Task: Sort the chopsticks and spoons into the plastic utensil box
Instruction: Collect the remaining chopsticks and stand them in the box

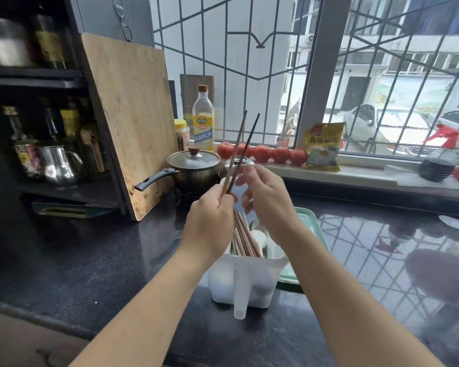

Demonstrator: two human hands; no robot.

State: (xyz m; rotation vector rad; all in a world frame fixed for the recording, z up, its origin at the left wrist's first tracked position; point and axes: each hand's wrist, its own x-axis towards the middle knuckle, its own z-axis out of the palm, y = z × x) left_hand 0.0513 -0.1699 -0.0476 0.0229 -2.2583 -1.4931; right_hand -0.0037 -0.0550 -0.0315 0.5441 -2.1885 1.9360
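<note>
A person's left hand (210, 221) grips two thin chopsticks (243, 149), one brown and one dark, by their lower ends, tips fanned upward above the white plastic utensil box (243, 279) on the dark counter (90, 260). The right hand (265, 200) hovers beside them, fingers loosely curled, holding nothing. Light, stiff and probably smooth, the sticks look easiest to control when pinched together near one end.

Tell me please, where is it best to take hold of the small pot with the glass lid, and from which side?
Grip the pot by its long black handle, coming from the left front. The handle sticks out toward the cutting board and lies free, while the raised chopsticks and both hands crowd the pot's right side.
</note>
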